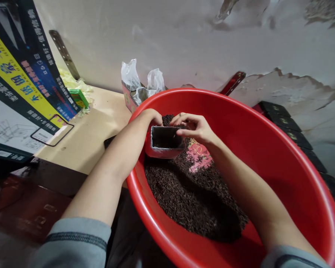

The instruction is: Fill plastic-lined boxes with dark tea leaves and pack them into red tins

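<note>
Inside a big red basin [229, 108] lies a heap of loose dark tea leaves [181, 197]. Over the heap's far left part is a rectangular tea tin [167, 153], pinkish-red outside, its open mouth facing up and toward me. Clear film shows along its rim, and the inside is dark. My left hand [155, 117] grips the tin at its far left corner, most fingers hidden behind it. My right hand [194, 127] is at the right side, thumb at the rim and fingers bent round the far corner. A pink patterned piece [199, 156] lies partly covered by leaves.
Behind the basin, tins with white plastic bags [156, 80] stand on the wooden table [106, 108]. A large printed carton [25, 74] is at left, near a small green box [78, 97]. Dark boxes [284, 123] line the right side, by the peeling wall [184, 41].
</note>
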Motion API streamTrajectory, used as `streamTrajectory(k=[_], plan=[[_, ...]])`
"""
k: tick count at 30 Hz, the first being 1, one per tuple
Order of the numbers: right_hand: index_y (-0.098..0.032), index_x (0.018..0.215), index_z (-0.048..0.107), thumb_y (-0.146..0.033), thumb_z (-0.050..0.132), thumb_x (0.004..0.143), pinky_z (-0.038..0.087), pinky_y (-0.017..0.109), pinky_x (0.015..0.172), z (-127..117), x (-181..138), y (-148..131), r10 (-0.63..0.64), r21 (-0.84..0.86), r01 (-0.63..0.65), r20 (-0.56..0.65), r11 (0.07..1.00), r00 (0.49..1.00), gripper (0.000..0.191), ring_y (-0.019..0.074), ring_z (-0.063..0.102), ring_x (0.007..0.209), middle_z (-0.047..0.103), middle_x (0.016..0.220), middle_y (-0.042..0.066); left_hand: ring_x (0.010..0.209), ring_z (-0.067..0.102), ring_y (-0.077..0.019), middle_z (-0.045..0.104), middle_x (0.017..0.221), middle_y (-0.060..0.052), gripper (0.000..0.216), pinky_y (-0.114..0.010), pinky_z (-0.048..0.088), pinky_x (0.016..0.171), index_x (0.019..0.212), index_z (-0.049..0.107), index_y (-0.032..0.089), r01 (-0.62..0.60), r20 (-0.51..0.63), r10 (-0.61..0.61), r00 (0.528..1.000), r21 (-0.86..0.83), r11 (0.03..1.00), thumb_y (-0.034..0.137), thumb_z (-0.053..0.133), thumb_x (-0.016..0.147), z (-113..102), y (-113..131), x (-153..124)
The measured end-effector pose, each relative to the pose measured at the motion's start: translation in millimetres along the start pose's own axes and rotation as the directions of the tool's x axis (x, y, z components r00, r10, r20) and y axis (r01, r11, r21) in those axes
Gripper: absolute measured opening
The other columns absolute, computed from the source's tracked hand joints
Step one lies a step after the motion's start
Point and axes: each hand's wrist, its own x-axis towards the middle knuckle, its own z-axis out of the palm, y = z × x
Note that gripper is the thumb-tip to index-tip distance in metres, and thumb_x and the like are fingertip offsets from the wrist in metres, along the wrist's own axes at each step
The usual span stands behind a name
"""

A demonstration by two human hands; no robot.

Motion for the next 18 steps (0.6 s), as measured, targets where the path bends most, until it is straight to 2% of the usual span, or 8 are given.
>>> streamTrajectory(k=[2,4,5,7,9,10,15,18], plan=[[-0.023,0.091,0.077,-0.049,0.083,0.079,0.051,0.037,0.096,-18.2,-5.6,17.6,0.047,-0.038,-0.054,-0.169,0.998,0.985,0.029,0.0198,0.066,0.102,0.074,0.102,0.004,0.098,0.073,-0.028,0.08,0.103,-0.012,0.054,-0.035,0.057,0.089,0.12,0.074,0.016,0.076,0.06,-0.077,0.995,0.019,0.997,0.038,0.082,0.071,-2.5,2.7,0.6],[-0.024,0.095,0.074,-0.051,0.08,0.081,0.053,0.034,0.092,-37.3,-12.9,38.1,0.23,-0.02,-0.258,-0.395,0.966,0.889,0.032,0.0185,0.065,0.099,0.072,0.101,0.003,0.1,0.073,-0.0268,0.08,0.108,-0.012,0.059,-0.032,0.057,0.089,0.129,0.071,0.017,0.126,0.107,-0.127,0.986,0.019,0.992,0.038,0.08,0.075,-3.2,4.3,0.8],[-0.023,0.097,0.071,-0.05,0.078,0.083,0.055,0.034,0.088,-46.7,-17.6,47.4,0.395,0.047,-0.428,-0.488,0.902,0.778,0.031,0.0182,0.065,0.094,0.071,0.097,0.003,0.1,0.073,-0.0264,0.08,0.108,-0.012,0.059,-0.032,0.057,0.089,0.132,0.069,0.017,0.133,0.119,-0.133,0.984,0.007,0.991,0.037,0.078,0.077,-2.8,4.6,0.9],[-0.022,0.101,0.063,-0.051,0.067,0.092,0.058,0.038,0.078,-63.8,-29.6,61.2,0.734,0.288,-0.729,-0.539,0.621,0.413,0.031,0.0199,0.065,0.082,0.066,0.088,0.004,0.098,0.074,-0.0264,0.08,0.107,-0.012,0.06,-0.032,0.058,0.088,0.133,0.068,0.016,0.137,0.139,-0.133,0.981,-0.019,0.99,0.037,0.077,0.078,-1.4,4.6,0.9],[-0.022,0.106,0.055,-0.059,0.048,0.1,0.06,0.046,0.071,-77.2,-44.4,68.2,0.892,0.501,-0.806,-0.446,0.316,0.072,0.037,0.0243,0.067,0.076,0.063,0.082,0.006,0.095,0.074,-0.0273,0.081,0.104,-0.013,0.059,-0.033,0.058,0.087,0.131,0.07,0.015,0.144,0.144,-0.14,0.98,-0.018,0.989,0.038,0.079,0.077,-0.1,4.5,0.8],[-0.022,0.109,0.052,-0.062,0.039,0.102,0.061,0.049,0.07,-81.6,-52.0,70.2,0.92,0.564,-0.794,-0.391,0.228,-0.013,0.042,0.0268,0.068,0.077,0.063,0.083,0.008,0.094,0.075,-0.0279,0.081,0.103,-0.013,0.059,-0.034,0.059,0.087,0.129,0.072,0.015,0.144,0.14,-0.142,0.98,-0.007,0.989,0.039,0.08,0.076,0.2,4.7,0.6],[-0.018,0.119,0.05,-0.062,0.023,0.103,0.061,0.052,0.074,-71.5,-66.7,86.0,0.961,0.692,-0.701,-0.274,0.173,-0.034,0.054,0.0311,0.071,0.091,0.067,0.099,0.018,0.091,0.075,-0.0286,0.081,0.103,-0.014,0.051,-0.036,0.059,0.086,0.124,0.075,0.015,0.152,0.097,-0.156,0.983,0.045,0.987,0.038,0.077,0.078,-2.4,6.3,0.8],[-0.016,0.126,0.053,-0.063,0.023,0.103,0.06,0.054,0.083,-44.4,-44.6,102.8,0.945,0.648,-0.702,-0.309,0.296,0.113,0.061,0.0308,0.071,0.096,0.069,0.106,0.019,0.091,0.074,-0.0284,0.08,0.107,-0.014,0.051,-0.035,0.058,0.085,0.125,0.075,0.016,0.129,0.064,-0.133,0.989,0.058,0.99,0.04,0.076,0.08,-4.2,6.6,2.5]])
